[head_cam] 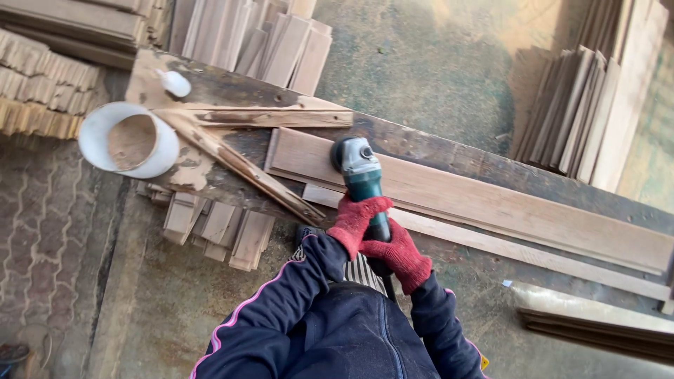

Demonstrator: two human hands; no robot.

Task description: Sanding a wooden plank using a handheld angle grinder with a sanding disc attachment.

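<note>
Hands (379,238) grip grinder (359,168) on plank (491,200); bucket (130,140) well left.

The gloves (382,238) are red knit. The grinder (363,175) has a dark green body and a grey head. The sleeves (281,309) are navy with pink stripes. The board (491,200) is pale tan; the bench (232,175) is dark brown, patched with cream. At its left end, the bucket (95,137) is white. The paving (38,231) shows a reddish-grey brick pattern.
</note>
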